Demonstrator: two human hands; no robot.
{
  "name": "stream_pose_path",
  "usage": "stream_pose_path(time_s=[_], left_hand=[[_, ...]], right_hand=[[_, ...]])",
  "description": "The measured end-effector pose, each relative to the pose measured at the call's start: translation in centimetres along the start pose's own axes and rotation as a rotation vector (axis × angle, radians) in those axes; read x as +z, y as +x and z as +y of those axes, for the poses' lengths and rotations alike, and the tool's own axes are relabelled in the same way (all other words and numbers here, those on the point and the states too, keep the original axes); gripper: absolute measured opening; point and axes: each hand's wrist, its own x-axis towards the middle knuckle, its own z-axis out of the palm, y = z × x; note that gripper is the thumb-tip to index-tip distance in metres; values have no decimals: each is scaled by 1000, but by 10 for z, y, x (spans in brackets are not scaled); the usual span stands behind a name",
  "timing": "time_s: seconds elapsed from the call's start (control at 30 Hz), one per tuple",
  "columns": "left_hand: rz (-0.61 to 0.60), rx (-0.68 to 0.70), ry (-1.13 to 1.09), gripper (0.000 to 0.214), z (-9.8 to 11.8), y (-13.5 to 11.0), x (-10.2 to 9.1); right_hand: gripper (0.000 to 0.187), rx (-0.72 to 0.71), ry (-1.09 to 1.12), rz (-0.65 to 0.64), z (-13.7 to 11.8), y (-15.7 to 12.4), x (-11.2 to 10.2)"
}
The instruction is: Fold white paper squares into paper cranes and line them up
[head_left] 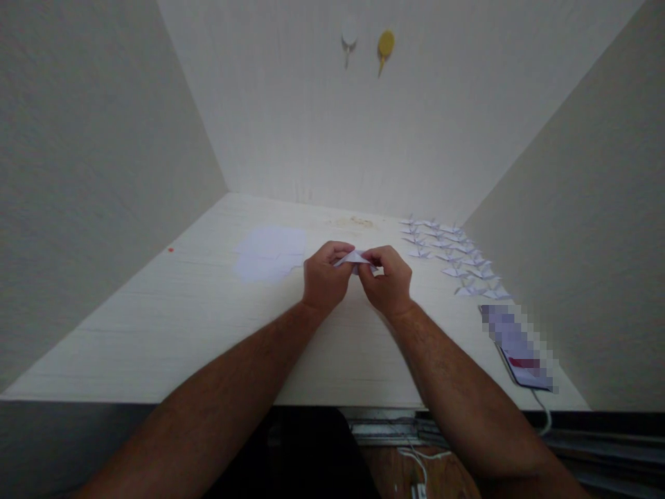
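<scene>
My left hand (325, 277) and my right hand (388, 278) meet over the middle of a pale wooden desk (171, 326). Between their fingertips they pinch a small folded piece of white paper (353, 258), held just above the desk. Most of the paper is hidden by my fingers. A stack of flat white paper sheets (270, 253) lies to the left of my left hand.
Several small folded paper cranes (451, 253) stand in rows at the right back of the desk. A phone (517, 346) with a cable lies at the front right edge. Walls close the desk on three sides; two hooks (385, 45) hang on the back wall.
</scene>
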Motion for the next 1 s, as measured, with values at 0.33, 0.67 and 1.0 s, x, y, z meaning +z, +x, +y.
stream_pose_path(time_s=[0.33,0.67,1.0], left_hand=[[-23,-9,26,18,-3,-1,0],[-48,40,112,17,-2,-2,-3],[-66,139,213,20,0,-3,-6]], right_hand=[[10,-6,-1,-2,0,0,-1],[13,119,124,-117,-5,3,-4],[8,141,172,-113,-5,1,-4]])
